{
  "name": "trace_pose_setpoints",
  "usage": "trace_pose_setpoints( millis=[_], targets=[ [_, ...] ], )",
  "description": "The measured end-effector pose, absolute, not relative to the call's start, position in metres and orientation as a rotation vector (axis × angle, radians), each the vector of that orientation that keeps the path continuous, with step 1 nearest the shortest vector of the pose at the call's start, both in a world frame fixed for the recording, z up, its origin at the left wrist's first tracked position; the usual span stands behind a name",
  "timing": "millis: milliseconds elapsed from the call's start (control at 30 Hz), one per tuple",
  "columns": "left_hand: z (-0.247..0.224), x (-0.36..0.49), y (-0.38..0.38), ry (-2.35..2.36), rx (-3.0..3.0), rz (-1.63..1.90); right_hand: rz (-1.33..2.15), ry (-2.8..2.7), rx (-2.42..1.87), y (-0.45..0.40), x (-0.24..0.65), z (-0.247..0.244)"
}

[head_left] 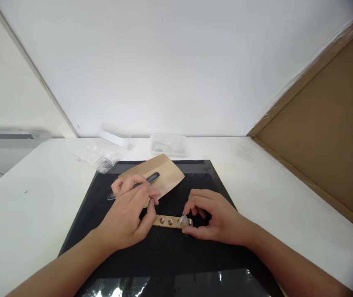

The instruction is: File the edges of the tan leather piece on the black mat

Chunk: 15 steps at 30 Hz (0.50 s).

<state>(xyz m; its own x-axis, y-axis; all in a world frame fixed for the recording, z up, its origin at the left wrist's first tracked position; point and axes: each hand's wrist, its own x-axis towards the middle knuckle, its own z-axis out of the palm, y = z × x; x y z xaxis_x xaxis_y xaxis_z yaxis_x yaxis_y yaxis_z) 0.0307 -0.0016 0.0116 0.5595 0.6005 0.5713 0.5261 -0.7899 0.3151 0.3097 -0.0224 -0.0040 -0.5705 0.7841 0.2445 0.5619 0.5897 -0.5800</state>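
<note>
A narrow tan strip (pixel 166 222) with several round shiny studs lies across the black mat (pixel 170 251). Between the thumb and index finger of my right hand (pixel 209 214) is a small clear plastic piece, shaped like a nail tip (pixel 185 221), at the strip's right end. My left hand (pixel 134 210) is closed with thumb and fingertips together by the strip's left end; whatever it may pinch is hidden. Partly under that hand, a dark nail file (pixel 154 177) rests across a brown paper sheet (pixel 167 169).
A clear plastic box (pixel 168 145) with small pieces inside stands at the back, and a whitish plastic lid (pixel 114 135) and crumpled clear bag (pixel 100 154) lie left of it. Another clear packet (pixel 243 152) is at back right. A cardboard panel (pixel 325 119) borders the white table's right side.
</note>
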Motion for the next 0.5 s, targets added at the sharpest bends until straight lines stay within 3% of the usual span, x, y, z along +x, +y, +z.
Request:
trace_pose_setpoints(
  millis=[300, 500],
  targets=[
    [0.014, 0.035, -0.003, 0.902, 2.679, 1.084, 0.617, -2.242, -1.011, -0.024, 0.313, 0.004],
    [0.017, 0.044, -0.019, 0.644, 2.744, 1.133, 0.895, -1.949, -0.802, -0.035, 0.300, 0.006]
  ],
)
